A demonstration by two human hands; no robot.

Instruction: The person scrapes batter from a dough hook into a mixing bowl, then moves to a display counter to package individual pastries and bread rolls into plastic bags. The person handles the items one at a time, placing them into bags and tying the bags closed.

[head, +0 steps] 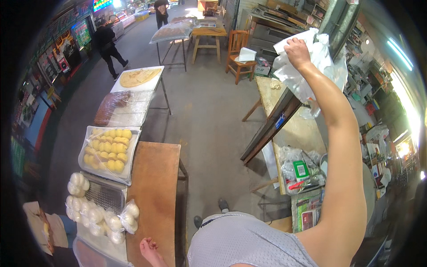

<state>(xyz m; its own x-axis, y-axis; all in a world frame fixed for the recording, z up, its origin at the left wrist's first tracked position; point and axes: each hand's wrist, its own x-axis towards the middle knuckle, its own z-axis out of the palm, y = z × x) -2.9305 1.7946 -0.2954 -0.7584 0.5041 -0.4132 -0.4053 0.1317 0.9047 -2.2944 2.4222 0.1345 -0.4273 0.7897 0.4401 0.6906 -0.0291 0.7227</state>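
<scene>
High at the right, my right hand (297, 51) grips white plastic bags (322, 56), part of a bunch hanging against a dark upright post (270, 128). The palm and the gripped edge are hidden behind the fingers. My left hand (150, 248) is low in the picture, over the brown wooden board (155, 187) of a stall table; it holds nothing, and its fingers are loosely curled. To its left lie several clear bags of white steamed buns (96, 215), partly around a perforated metal tray (105, 193).
Yellow buns (110, 147) fill a plastic-covered tray beyond. Farther are a wire rack (130, 108) and a flatbread (138, 77). At right, a wooden table (297, 133) carries a green payment-code sign (301, 169). A chair (238, 53) stands ahead. People (108, 46) are in the aisle; another person (46, 227) is at lower left.
</scene>
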